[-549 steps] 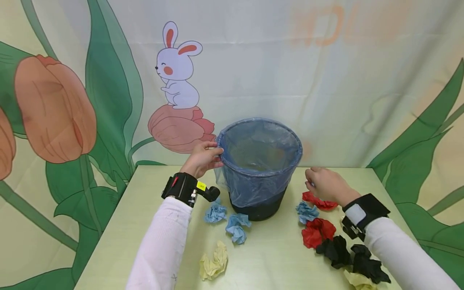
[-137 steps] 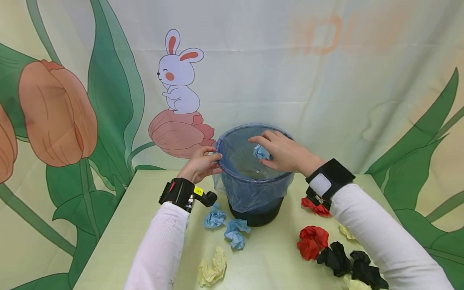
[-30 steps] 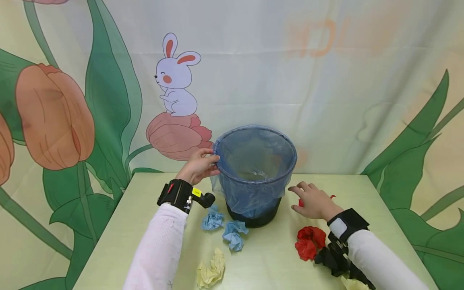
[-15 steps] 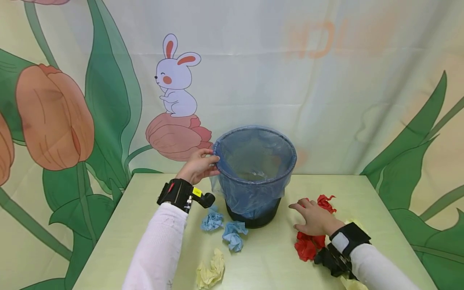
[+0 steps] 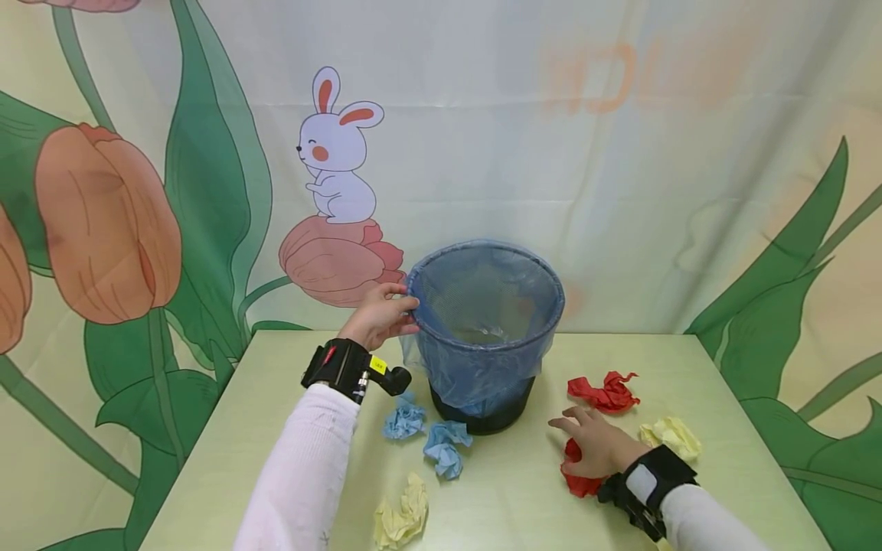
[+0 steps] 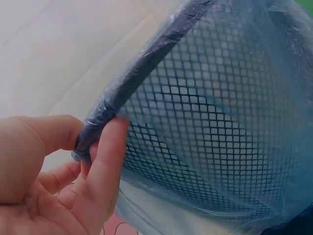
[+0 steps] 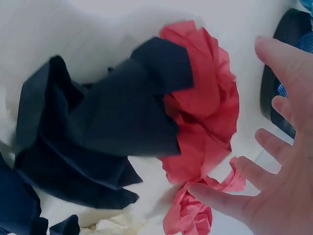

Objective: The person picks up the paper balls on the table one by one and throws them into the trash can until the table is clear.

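My left hand pinches the rim of a black mesh waste bin lined with a translucent blue bag. In the left wrist view, thumb and fingers sit on either side of the bagged rim. My right hand hovers with spread fingers over a red crumpled paper ball, partly covering it. The right wrist view has that red paper against a black crumpled paper, fingers to its right. A second red paper lies just beyond the hand.
Two blue paper balls lie before the bin, with a yellow one nearer. Another yellow ball is right of the right hand. Black paper shows under the right wrist. A printed rabbit curtain hangs behind the table.
Earlier my right hand held a blue paper ball over the bin; that ball is gone from the table's right side. The hand, empty, has since moved nearer, onto the front red paper.
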### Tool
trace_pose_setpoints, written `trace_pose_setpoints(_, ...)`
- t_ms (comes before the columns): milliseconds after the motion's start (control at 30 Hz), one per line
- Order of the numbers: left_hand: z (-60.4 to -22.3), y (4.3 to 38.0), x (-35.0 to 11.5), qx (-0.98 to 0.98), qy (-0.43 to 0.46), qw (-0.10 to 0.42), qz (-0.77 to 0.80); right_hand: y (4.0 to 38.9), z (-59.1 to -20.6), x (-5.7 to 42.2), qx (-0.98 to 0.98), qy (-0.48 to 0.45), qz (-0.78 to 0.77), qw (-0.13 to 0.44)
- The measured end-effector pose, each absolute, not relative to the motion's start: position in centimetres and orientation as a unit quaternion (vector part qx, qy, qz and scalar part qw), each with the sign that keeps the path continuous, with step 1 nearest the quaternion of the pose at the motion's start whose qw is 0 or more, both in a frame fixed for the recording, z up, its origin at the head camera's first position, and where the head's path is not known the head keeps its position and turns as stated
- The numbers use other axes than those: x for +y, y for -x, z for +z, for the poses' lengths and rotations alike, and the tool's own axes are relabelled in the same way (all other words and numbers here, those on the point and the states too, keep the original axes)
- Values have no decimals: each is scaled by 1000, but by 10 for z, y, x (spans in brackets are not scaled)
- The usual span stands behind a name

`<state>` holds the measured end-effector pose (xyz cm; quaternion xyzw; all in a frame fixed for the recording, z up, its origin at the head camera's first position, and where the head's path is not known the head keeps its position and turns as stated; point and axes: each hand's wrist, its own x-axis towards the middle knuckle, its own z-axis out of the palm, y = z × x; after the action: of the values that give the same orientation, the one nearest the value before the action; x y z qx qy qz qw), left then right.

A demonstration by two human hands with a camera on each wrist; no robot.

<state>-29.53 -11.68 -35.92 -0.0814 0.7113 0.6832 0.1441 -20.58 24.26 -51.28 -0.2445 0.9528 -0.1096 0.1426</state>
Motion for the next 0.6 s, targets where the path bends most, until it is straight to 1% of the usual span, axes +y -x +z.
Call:
trace_pose_setpoints(233,-359,296,-116,719,86,140,675,203,-526,241,950,247,-68,178)
trace_pose_setpoints(600,-358,297,-115,725,87,143,668,200,-530,235,949,243,-44,194)
